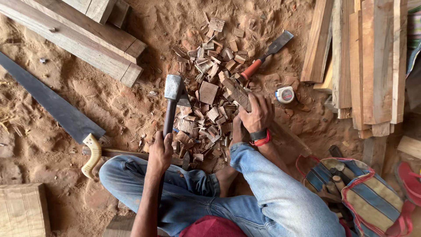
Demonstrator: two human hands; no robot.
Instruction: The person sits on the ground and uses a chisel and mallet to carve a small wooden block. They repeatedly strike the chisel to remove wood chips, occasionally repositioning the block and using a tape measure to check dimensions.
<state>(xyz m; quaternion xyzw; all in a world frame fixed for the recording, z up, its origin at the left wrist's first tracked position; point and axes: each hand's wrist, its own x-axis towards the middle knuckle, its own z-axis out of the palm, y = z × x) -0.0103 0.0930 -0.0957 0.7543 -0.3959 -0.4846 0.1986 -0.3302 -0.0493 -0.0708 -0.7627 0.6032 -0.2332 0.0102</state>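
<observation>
I sit cross-legged in blue jeans on sandy ground. My left hand (160, 148) grips the dark handle of a hammer-like tool, whose grey metal head (173, 87) is raised over a heap of wood chips (206, 101). My right hand (258, 115), with a black and red band at the wrist, holds a rough brown piece of wood (237, 93) that rests slanted on the chip heap. My bare foot (238, 131) lies just below that hand.
A chisel with an orange handle (264, 56) and a tape measure (286, 94) lie beyond the chips. There is a handsaw (52, 105) at the left, planks (87, 39) at the upper left, stacked boards (368, 61) at the right, and a striped tool bag (355, 188) at the lower right.
</observation>
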